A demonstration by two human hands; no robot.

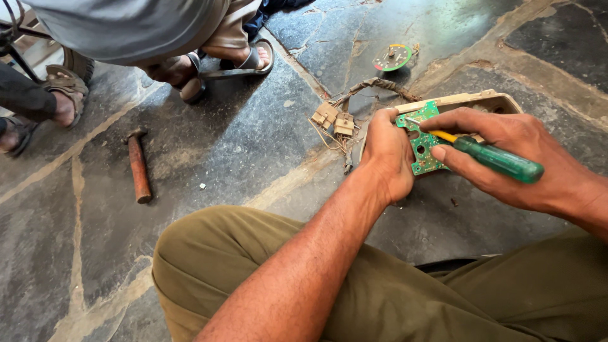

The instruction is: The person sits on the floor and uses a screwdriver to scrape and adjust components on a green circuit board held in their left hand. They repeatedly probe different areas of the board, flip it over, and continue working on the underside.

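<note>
Green circuit board point(423, 140) sits in a beige plastic housing point(481, 100) on the stone floor point(240, 145), right of centre. Left hand point(387, 152) grips board's left edge, fingers curled on it. Right hand point(506, 155) closed around green-handled screwdriver point(487, 156), tip on board. Wire bundle with tan connectors point(334, 119) just left. Round dial point(392, 57) beyond. Hammer point(138, 166) well apart, left. Another person's sandalled feet point(215, 63) at top edge; bare slabs between.
</note>
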